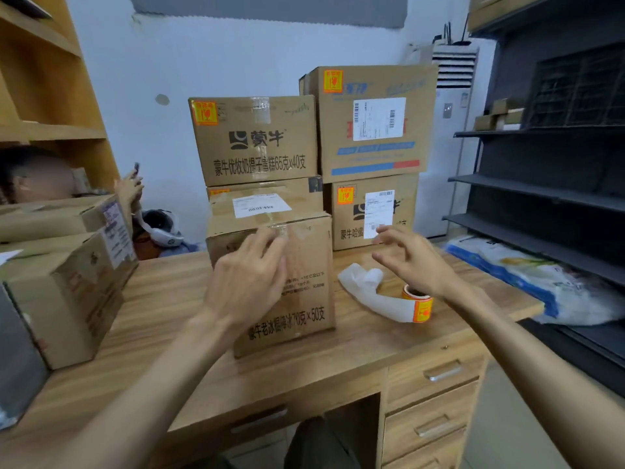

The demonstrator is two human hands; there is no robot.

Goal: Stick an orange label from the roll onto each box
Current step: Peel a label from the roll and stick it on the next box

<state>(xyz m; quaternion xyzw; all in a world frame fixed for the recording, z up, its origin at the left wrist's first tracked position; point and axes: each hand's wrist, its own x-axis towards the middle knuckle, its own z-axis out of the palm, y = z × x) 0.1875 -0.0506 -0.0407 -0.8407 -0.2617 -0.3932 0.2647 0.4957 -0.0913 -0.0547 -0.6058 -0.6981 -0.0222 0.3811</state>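
Observation:
A brown cardboard box (304, 286) stands on the wooden desk (338, 353) in front of me, a white shipping slip on its top. My left hand (250, 275) lies against its front face near the upper edge, fingers loosely bent, holding nothing that I can see. My right hand (412, 258) hovers open above the roll of orange labels (419, 304), which stands on the desk with a white backing strip (365, 292) trailing to its left. Three stacked boxes behind show an orange label (205, 113) in the upper left corner.
More cardboard boxes (67, 286) sit at the desk's left end. A seated person (33, 174) is behind them by wooden shelves. Dark metal shelving (548, 184) and a blue-and-white bag (527, 275) stand to the right. A fourth box (263, 187) lies under the stack.

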